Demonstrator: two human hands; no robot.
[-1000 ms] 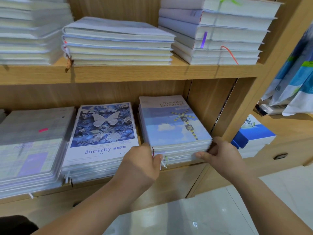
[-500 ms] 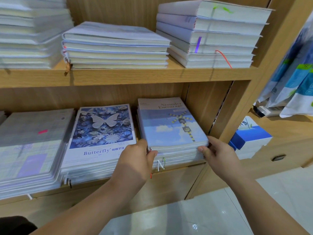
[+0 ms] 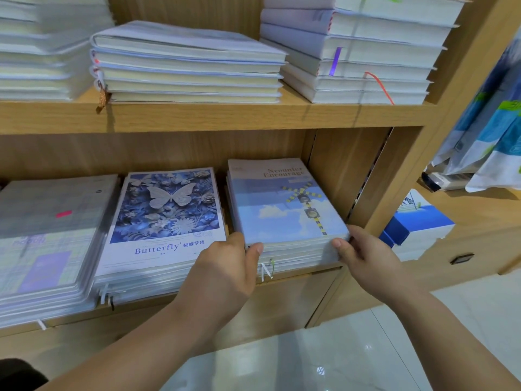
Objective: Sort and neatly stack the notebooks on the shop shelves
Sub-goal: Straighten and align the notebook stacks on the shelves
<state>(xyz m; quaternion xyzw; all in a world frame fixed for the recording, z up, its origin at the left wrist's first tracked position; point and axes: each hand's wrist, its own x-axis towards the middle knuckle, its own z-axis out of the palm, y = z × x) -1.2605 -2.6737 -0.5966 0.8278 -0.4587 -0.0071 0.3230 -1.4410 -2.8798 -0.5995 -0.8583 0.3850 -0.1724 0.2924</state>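
Left hand [image 3: 225, 266] and right hand [image 3: 363, 255] edge up the stack [image 3: 282, 215], lower centre.
Both grip its front corners; squaring looks nearly done.

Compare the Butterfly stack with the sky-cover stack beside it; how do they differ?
The Butterfly stack shows a white butterfly on dark blue flowers; the sky-cover stack shows pale sky, clouds and a crossing signal. The left hand and right hand grip the sky-cover stack's front corners; the Butterfly stack is not gripped. The sky-cover stack sits beside the side wall, the Butterfly stack left of it. Both lie flat on the lower shelf.
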